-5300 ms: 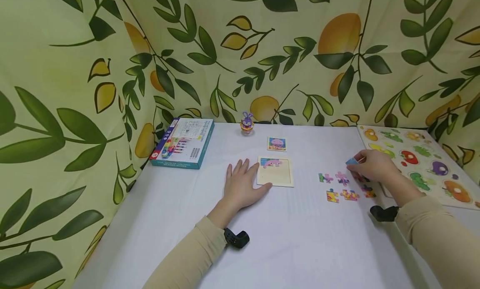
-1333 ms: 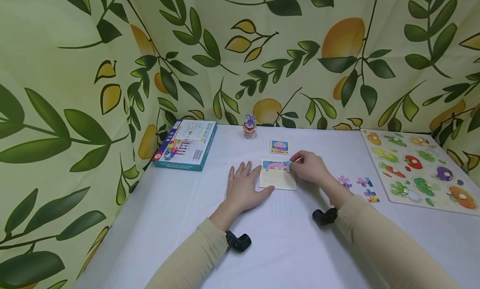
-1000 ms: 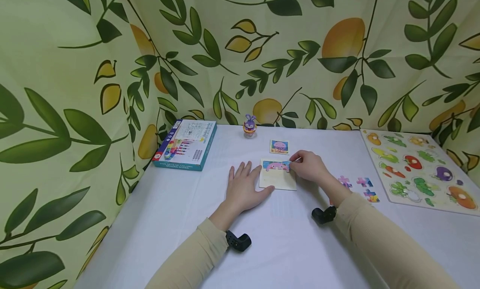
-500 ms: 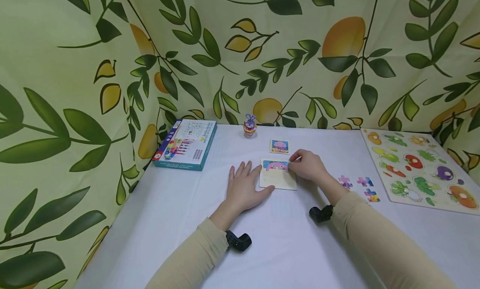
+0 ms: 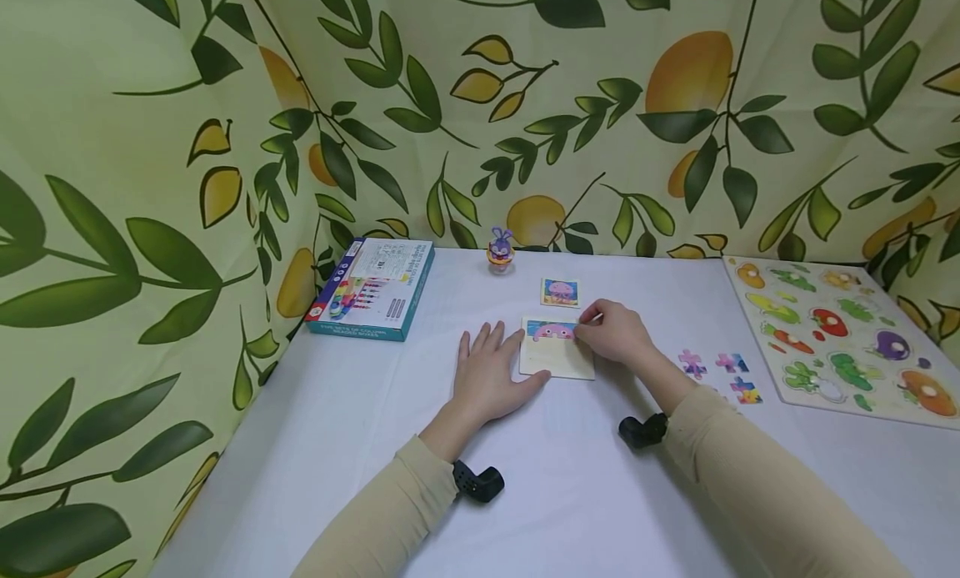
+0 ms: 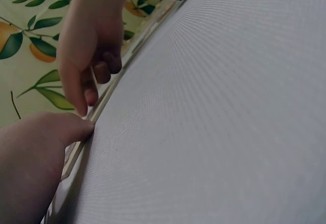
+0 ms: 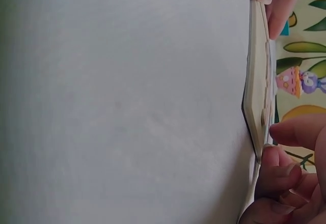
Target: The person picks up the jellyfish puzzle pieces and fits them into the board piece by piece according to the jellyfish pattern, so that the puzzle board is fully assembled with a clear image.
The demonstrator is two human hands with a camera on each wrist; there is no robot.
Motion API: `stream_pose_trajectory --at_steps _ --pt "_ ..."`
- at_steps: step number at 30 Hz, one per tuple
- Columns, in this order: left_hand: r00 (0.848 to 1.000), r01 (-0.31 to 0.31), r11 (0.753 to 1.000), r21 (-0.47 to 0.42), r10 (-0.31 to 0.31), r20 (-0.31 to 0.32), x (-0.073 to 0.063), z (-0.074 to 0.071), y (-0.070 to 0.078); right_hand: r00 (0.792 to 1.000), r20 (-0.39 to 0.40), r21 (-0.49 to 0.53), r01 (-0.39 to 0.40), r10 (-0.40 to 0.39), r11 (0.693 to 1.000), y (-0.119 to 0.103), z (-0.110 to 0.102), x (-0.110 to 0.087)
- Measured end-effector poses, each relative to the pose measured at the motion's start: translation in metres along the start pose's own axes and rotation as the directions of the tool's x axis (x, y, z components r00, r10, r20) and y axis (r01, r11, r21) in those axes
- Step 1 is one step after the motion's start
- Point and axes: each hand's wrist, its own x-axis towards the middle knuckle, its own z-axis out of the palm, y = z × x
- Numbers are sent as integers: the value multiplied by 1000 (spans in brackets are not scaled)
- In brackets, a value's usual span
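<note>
A small cream puzzle tray (image 5: 557, 363) lies on the white cloth, with joined pink-and-blue jigsaw pieces (image 5: 551, 331) along its far edge. My left hand (image 5: 486, 376) lies flat with spread fingers at the tray's left side, and its thumb (image 6: 79, 128) touches the near rim. At the far right corner my right hand (image 5: 618, 334) pinches a jigsaw piece with thumb and forefinger, the other fingers curled under. That piece is mostly hidden behind the fingertips. In the right wrist view, the tray's edge (image 7: 257, 76) shows side-on beside the right fingers.
Several loose jigsaw pieces (image 5: 732, 363) lie right of the tray, some behind the right sleeve (image 5: 720, 436). Behind it sits a finished picture card (image 5: 561, 293) and a purple rabbit figurine (image 5: 500, 251). A boxed set (image 5: 371, 290) stands left, a vegetable peg board (image 5: 847, 344) right.
My right hand has brought a blue piece from the loose ones at the right to the tray's far right corner, then edged slightly left. The left hand stays put.
</note>
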Motion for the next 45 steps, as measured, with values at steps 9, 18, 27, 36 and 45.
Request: stream_pose_trajectory --at_steps 9,18,27,36,45 --pt "1000 -1 1000 5 1 -5 0 1 0 999 28 10 27 -27 1000 6 -10 -6" --pt "1000 -1 1000 5 1 -4 0 0 2 999 22 11 29 -30 1000 20 -21 -12" --pt "1000 -4 1000 10 4 -7 0 1 2 999 22 -1 34 -34 999 31 -31 -18" --pt "1000 -11 1000 1 11 -13 -2 1 0 995 21 -33 95 -94 995 42 -40 -25" --pt "1000 -12 1000 -3 12 -8 -1 0 1 995 29 -26 98 -97 995 45 -51 -34"
